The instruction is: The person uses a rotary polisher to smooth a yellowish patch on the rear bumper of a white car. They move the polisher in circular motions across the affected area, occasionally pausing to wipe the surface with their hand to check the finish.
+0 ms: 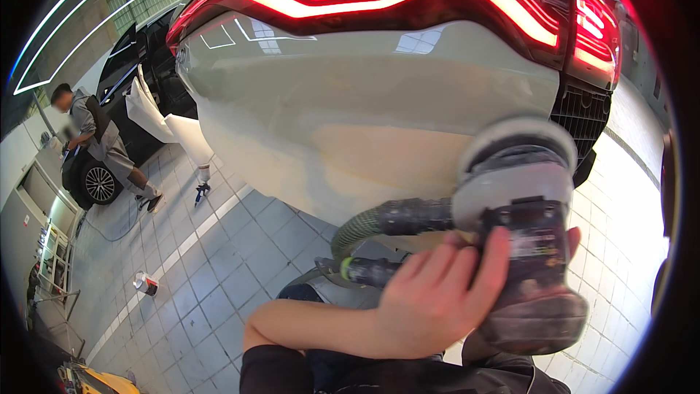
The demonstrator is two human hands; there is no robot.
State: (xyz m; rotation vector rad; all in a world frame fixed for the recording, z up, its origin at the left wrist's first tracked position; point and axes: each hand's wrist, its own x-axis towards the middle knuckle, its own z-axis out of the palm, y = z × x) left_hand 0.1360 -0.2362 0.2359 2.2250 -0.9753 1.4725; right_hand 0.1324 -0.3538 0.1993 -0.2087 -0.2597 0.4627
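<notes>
My left hand (432,298) grips the dark body of a random orbital sander (525,273), with its fingers wrapped along the near side. The round pad is tilted up against or close to the light-coloured rear panel (377,87) of a car; contact cannot be told. Dull sanded areas and a beige patch show on that panel below the lit red tail lights (339,8). From the sander's left side runs a ribbed dust hose (358,227). A fingertip shows at the tool's right edge; whose hand it belongs to is unclear. Otherwise my right hand is hidden.
To the left, another person (98,126) bends beside a black car (139,65). A spray gun (203,190) stands on the tiled floor (219,268), near a hanging white sheet (188,134). Farther down sits a tin (146,283). A black grille (581,115) borders the panel.
</notes>
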